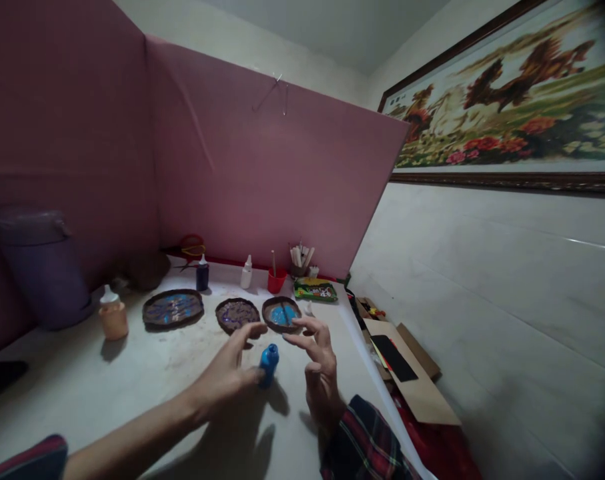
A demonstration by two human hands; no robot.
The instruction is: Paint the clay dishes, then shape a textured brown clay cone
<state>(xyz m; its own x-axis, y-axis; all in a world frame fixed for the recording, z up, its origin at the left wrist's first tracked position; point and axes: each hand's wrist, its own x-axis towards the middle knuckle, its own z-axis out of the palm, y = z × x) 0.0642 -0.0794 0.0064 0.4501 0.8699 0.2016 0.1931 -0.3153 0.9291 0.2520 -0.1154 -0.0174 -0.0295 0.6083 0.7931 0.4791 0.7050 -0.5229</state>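
Observation:
A small blue paint bottle (269, 364), without a cap on its neck, is upright with a slight tilt between my hands. Beside it, my left hand (232, 370) has its fingers arched and apart; the thumb overlaps the bottle's lower side, and I cannot tell whether it touches. To the right, my right hand (319, 363) is open, fingers bent and spread, thumb apart. Just behind its fingertips shows a small white tip (309, 308); whether the hand touches it is unclear. Beyond the hands lie a round brown dish with light blue paint (282, 313) and a purple-speckled one (237, 313).
A larger brown piece with blue streaks (173, 309) lies left, near an orange bottle (113, 313). Behind stand a dark blue bottle (202, 275), a white bottle (247, 273), a red cup (277, 281) and a green packet (315, 289). Cardboard (412, 380) lies beyond the table's right edge.

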